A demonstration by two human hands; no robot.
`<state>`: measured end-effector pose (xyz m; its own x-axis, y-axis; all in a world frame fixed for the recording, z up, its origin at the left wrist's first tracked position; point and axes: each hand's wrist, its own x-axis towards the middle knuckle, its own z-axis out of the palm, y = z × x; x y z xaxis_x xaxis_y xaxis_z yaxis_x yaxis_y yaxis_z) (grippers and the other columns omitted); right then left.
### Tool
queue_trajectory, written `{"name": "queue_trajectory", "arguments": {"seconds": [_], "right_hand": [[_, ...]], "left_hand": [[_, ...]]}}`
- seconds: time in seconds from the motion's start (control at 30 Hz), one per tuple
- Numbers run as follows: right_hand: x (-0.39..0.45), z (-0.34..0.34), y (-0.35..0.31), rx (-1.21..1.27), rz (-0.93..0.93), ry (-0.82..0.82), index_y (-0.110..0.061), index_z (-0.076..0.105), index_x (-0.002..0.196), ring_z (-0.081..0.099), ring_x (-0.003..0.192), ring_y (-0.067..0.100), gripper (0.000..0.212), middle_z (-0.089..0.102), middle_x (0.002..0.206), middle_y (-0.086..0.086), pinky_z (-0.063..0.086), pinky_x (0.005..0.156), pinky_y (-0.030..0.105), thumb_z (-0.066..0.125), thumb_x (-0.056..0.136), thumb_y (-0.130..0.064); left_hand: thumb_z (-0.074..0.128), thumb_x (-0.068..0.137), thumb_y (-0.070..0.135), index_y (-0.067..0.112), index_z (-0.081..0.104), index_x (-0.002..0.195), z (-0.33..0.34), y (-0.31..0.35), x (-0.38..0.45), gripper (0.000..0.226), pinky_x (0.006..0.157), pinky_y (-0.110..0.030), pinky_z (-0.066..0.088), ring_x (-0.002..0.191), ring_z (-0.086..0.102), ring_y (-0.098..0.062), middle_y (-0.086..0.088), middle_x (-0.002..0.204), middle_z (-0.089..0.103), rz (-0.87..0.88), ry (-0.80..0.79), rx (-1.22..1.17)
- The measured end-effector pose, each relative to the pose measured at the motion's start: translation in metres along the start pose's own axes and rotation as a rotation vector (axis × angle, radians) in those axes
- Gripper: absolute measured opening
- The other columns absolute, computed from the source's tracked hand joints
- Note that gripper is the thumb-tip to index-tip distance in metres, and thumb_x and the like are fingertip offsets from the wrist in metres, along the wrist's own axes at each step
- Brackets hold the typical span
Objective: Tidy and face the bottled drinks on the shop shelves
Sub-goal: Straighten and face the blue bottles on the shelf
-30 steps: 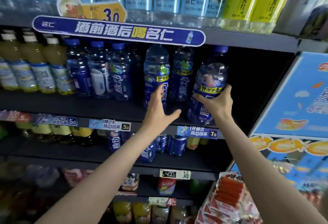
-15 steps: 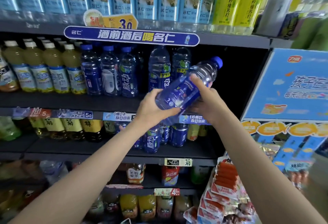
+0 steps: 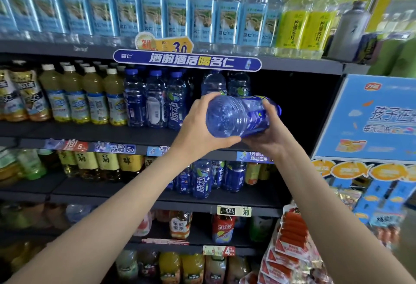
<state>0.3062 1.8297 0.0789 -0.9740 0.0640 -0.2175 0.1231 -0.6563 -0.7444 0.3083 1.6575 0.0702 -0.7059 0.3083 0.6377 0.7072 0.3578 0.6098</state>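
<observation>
A large blue drink bottle (image 3: 234, 116) lies on its side in front of the second shelf, its base turned toward me and its cap pointing away to the right. My left hand (image 3: 198, 128) grips its base end from the left and below. My right hand (image 3: 265, 139) holds it from underneath near the label, fingers curled over the far side. Behind it two more large blue bottles (image 3: 213, 82) stand on the dark shelf (image 3: 90, 132). Smaller blue bottles (image 3: 155, 99) stand to their left.
The shelf space right of the held bottle is dark and bare. Yellow-green drinks (image 3: 74, 97) fill the shelf's left. Water bottles (image 3: 175, 13) line the top shelf above a blue sign (image 3: 186, 61). A blue display box (image 3: 371, 117) and hanging snack packets (image 3: 290, 245) crowd the right.
The bottle came off the shelf's right side and tipped from upright to lying flat, base toward me. My left hand moved from the neighbouring bottle onto its base.
</observation>
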Motion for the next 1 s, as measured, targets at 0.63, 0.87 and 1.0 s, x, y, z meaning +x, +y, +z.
{"name": "queue_trajectory", "arguments": {"seconds": [0.63, 0.87, 1.0], "right_hand": [[-0.019, -0.001, 0.001, -0.776, -0.65, 0.07, -0.019, 0.055, 0.108, 0.066, 0.081, 0.009, 0.042, 0.067, 0.094, -0.001, 0.057, 0.077, 0.032, 0.076, 0.076, -0.037], [-0.008, -0.003, -0.026, -0.638, -0.35, -0.467, -0.009, 0.047, 0.13, 0.064, 0.1, 0.023, 0.09, 0.063, 0.115, 0.01, 0.053, 0.085, 0.038, 0.088, 0.056, -0.04], [-0.01, 0.007, -0.02, -0.65, -0.435, -0.359, -0.008, 0.049, 0.123, 0.067, 0.087, 0.019, 0.092, 0.067, 0.104, 0.006, 0.056, 0.073, 0.033, 0.091, 0.043, -0.026]], "left_hand": [[0.086, 0.06, 0.034, 0.025, 0.037, 0.125, 0.026, -0.011, 0.011, 0.082, 0.081, -0.023, 0.044, 0.104, 0.054, -0.007, 0.013, 0.115, 0.053, -0.336, -0.207, -0.202], [0.091, 0.042, 0.035, 0.024, 0.054, 0.116, 0.004, -0.025, 0.007, 0.083, 0.087, -0.032, 0.054, 0.108, 0.062, -0.015, 0.003, 0.117, 0.066, -0.412, -0.589, -0.772], [0.09, 0.049, 0.022, 0.022, 0.056, 0.114, -0.004, -0.032, 0.013, 0.074, 0.082, -0.029, 0.055, 0.102, 0.065, -0.015, 0.003, 0.109, 0.069, -0.435, -0.723, -0.774]]}}
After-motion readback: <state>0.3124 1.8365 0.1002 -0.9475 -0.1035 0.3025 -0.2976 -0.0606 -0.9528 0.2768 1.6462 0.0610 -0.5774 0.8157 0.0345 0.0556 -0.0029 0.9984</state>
